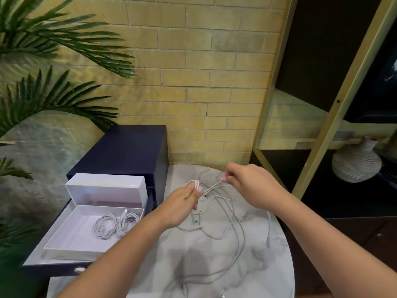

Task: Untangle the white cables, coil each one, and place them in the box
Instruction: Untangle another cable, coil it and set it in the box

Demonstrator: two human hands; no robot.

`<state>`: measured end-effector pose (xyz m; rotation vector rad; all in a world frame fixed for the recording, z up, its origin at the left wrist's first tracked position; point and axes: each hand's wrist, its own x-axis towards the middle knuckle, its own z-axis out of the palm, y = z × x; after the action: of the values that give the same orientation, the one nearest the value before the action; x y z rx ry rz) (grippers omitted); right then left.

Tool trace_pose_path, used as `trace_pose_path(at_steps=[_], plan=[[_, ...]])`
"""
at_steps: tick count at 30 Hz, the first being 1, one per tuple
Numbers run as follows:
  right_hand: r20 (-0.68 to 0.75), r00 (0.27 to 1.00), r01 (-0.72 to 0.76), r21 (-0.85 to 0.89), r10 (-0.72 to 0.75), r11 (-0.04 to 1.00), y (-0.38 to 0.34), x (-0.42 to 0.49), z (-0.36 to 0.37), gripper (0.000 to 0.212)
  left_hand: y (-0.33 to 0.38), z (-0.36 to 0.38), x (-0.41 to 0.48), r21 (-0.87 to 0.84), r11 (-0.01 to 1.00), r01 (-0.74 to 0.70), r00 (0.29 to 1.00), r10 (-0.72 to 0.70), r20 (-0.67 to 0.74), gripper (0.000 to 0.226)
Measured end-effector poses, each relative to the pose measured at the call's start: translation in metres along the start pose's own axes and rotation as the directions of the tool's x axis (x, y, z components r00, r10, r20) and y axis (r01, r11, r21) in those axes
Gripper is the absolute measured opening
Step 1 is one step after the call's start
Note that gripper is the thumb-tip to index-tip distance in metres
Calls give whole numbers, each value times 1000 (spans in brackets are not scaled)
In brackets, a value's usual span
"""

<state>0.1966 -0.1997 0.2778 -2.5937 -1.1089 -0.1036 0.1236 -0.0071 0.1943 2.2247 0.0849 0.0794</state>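
Hands meet above the marble tabletop (214, 265). The left hand (182, 203) grips a small coil of white cable (193, 182) wound round its fingers. The right hand (247, 183) pinches a strand (212, 187) between thumb and forefinger, and it runs tight across to the left hand. Beneath them a loose tangle of white cables (227, 214) sprawls on the tabletop. To the left, a white box (64, 239) sits in an open dark drawer (43, 267), with two coiled cables (116, 226) side by side inside it and its lid (105, 186) standing upright behind. A ribbed vase (356, 164) rests on a shelf at the right.
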Motion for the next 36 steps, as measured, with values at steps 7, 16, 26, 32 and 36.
trace_pose_path(at_steps=[7, 16, 26, 32, 36], plan=[[-70, 998, 12, 33, -9, 999, 11, -1, 3, 33, 19, -4, -9, 135, 987, -87, 989, 69, 129, 36], [-80, 997, 29, 183, -15, 983, 40, 7, 3, 17, 44, -2, -16, -387, 920, -66, 998, 69, -7, 62], [-167, 944, -154, 543, 285, 826, 53, 6, 43, 15, 70, 1, -16, -780, 626, -7, 999, 46, 27, 45], [133, 970, -237, 310, 205, 921, 28, -7, 73, 38, 78, 0, -14, -812, 582, -28, 998, 60, 8, 41], [175, 974, -182, 242, 142, 953, 13, -18, 87, 56, 72, 2, -7, -798, 603, -26, 999, -12, -42, 36]])
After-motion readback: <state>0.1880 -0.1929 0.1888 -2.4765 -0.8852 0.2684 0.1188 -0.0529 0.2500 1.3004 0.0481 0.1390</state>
